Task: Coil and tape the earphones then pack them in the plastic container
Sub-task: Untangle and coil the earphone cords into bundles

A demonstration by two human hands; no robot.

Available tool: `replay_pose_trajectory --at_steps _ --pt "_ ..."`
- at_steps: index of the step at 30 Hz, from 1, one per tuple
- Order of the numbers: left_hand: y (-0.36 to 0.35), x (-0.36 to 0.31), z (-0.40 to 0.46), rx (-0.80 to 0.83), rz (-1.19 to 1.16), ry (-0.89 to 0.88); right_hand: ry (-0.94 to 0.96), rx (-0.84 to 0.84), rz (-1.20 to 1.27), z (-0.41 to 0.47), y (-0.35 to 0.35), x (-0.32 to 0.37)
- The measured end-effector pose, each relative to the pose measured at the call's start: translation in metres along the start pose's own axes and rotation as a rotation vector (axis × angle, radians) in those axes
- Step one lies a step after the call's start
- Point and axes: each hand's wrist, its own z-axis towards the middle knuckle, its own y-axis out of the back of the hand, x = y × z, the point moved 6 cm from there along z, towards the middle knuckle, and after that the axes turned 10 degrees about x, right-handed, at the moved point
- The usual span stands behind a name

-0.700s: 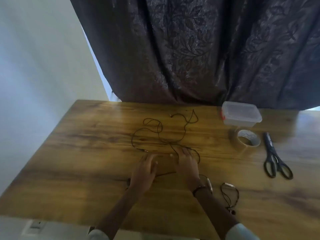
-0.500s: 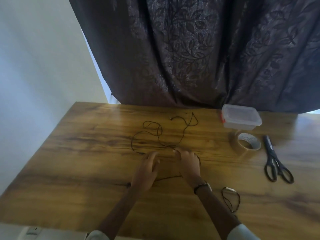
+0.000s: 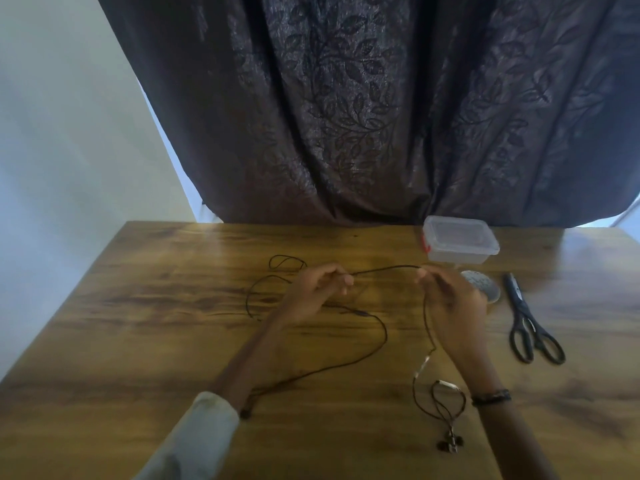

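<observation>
Still at the start: I am stretching the cord out before coiling it.

My left hand (image 3: 313,294) and right hand (image 3: 450,303) each pinch the earphones (image 3: 384,269) cord, held just above the table (image 3: 138,341). That bit runs left to right; the rest trails loose toward me. Next I think I must loop it round evenly. The plastic container (image 3: 460,244) waits behind.

2 bare forearms are seen reaching in from the lower edge of the head view. A pale, light-coloured sleeve (image 3: 197,431) is worn on the left arm and is pushed back above the wrist. A dark, braided-looking band (image 3: 491,397) is worn around the right wrist. No rings can be made out on the left hand (image 3: 313,296) or right hand (image 3: 453,306).
</observation>
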Motion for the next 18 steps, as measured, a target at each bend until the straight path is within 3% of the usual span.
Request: replay_pose_trajectory --at_steps 3,5,12,15,18 --pt "0.017 -0.013 0.000 0.004 -0.025 -0.034 -0.161 -0.022 -0.036 -0.001 0.013 -0.025" --pt "0.022 -0.030 0.003 0.002 -0.008 -0.059 -0.164 0.023 -0.078 0.000 0.009 -0.026" --pt "0.024 -0.095 0.013 0.004 0.043 -0.164 0.270 0.208 -0.061 0.033 -0.016 0.064" --pt "0.035 -0.102 0.003 -0.001 -0.004 -0.151 0.312 0.157 -0.013 0.038 -0.004 0.071" --pt "0.040 -0.098 -0.008 0.066 -0.093 -0.078 0.197 -0.002 0.071 0.044 0.021 0.059"
